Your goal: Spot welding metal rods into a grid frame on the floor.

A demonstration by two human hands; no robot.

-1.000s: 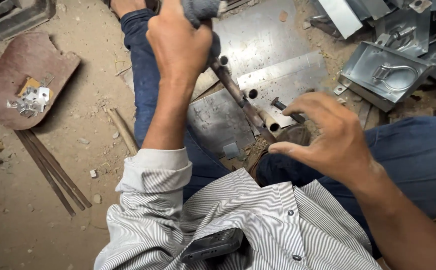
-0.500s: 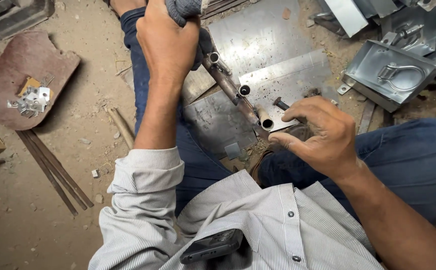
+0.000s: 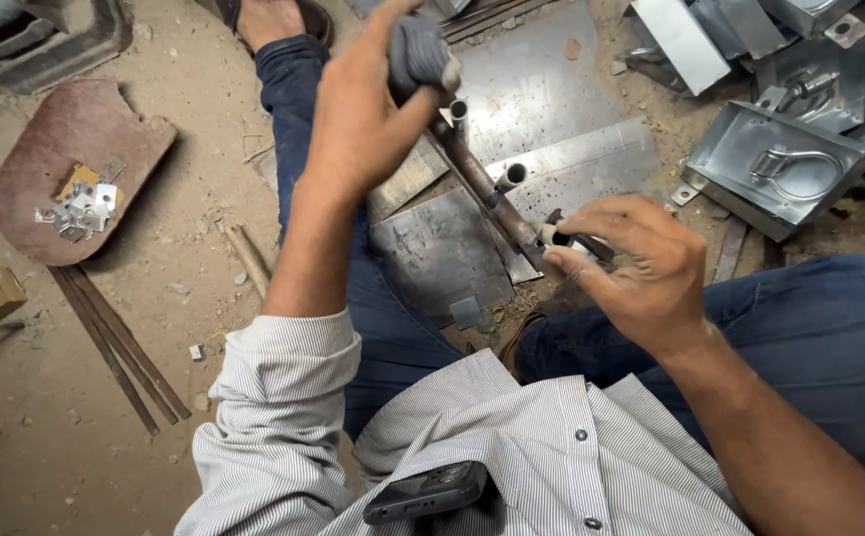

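My left hand (image 3: 358,119) grips the grey padded handle of a hammer-like tool (image 3: 421,50), raised above the work. A rusty metal bar (image 3: 477,184) with short tube stubs runs from under that hand down toward my right hand. My right hand (image 3: 636,268) pinches a small pale metal tube piece (image 3: 550,236) at the bar's lower end, over a flat steel sheet (image 3: 552,109) lying on the dirt floor between my legs.
A rusty shovel-shaped plate (image 3: 75,159) with small shiny brackets (image 3: 80,208) lies at the left. Thin rods (image 3: 115,342) lie beside it. Folded sheet-metal boxes (image 3: 775,169) are piled at the upper right. A phone (image 3: 423,491) sits in my shirt pocket.
My left hand has lifted the tool higher and turned it. My right hand has shifted slightly along the bar's end, still pinching the small tube piece.
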